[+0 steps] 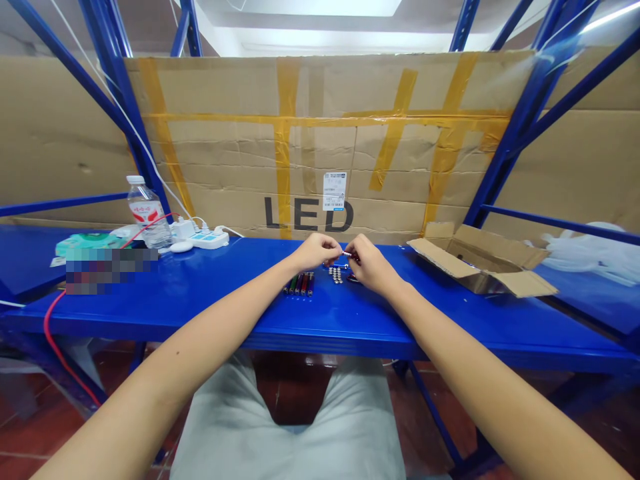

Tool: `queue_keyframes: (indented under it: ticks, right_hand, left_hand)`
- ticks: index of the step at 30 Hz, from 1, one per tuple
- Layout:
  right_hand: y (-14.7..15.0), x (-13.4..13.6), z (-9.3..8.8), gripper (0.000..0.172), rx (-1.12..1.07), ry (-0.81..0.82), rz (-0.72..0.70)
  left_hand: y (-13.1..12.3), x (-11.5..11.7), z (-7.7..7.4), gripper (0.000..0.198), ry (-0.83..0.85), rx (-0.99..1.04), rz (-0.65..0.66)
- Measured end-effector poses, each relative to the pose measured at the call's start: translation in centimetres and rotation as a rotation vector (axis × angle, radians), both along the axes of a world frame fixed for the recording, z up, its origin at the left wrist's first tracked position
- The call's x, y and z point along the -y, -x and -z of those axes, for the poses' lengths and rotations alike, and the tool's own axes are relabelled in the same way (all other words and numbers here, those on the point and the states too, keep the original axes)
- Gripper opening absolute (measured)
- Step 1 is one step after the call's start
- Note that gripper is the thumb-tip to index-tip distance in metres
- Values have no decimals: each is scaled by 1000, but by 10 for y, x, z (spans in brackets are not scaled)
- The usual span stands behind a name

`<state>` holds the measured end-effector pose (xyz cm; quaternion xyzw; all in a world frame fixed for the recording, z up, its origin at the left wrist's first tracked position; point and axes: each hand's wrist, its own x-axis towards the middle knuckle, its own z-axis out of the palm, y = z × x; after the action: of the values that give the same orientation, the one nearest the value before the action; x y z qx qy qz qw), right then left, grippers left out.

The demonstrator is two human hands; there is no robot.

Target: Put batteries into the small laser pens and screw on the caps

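Observation:
My right hand is closed around a small dark red metal tube with a pale silver tip pointing left. The fingers of my left hand are pinched together right at that tip; whatever lies between them is too small to make out. Below my left wrist, several coloured metal tubes lie side by side in a row. Small silver round pieces sit in rows between the hands. Another dark, shiny piece lies under my right hand, partly hidden.
An opened cardboard box stands on the blue table at the right. Left are a water bottle, a power strip, a green packet and a red cable. A tall cardboard sheet closes the back.

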<state>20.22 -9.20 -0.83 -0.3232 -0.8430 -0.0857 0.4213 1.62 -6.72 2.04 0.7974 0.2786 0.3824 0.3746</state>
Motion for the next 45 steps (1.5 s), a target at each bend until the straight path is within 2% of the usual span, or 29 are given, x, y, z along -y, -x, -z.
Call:
queue_keyframes:
  ticks: [7,12,15,16,18,24,28,39,45]
  right_hand:
    - [-2,4,-4,10,-29,-32,-73]
    - [-1,3,-2,21,4,79,-19]
    - [0,0,0,9,-75,97,-5]
    - [-1,-1,1,10,-102,95,-1]
    - [-1,-2,1,20,-131,88,0]
    - [-1,4,-4,11,-124,28,-38]
    - [-2,6,-6,7,-116,59,-53]
    - [-1,6,-5,16,-88,81,-3]
    - [2,5,-6,14,-140,164,17]
  left_hand:
    - [2,-2,-3,14,-46,7,22]
    - [0,4,-5,10,-156,-36,-23]
    - [-1,7,-5,9,-209,-40,-54]
    - [-2,7,-5,9,-217,-41,-54]
    - [-2,7,-4,10,-216,-48,-39]
    - [-1,5,-3,11,-198,-51,-23]
    - [-1,6,-3,10,-228,-61,-40]
    - [-3,7,-2,9,-261,-75,-71]
    - [-4,7,-1,7,-256,-115,-102]
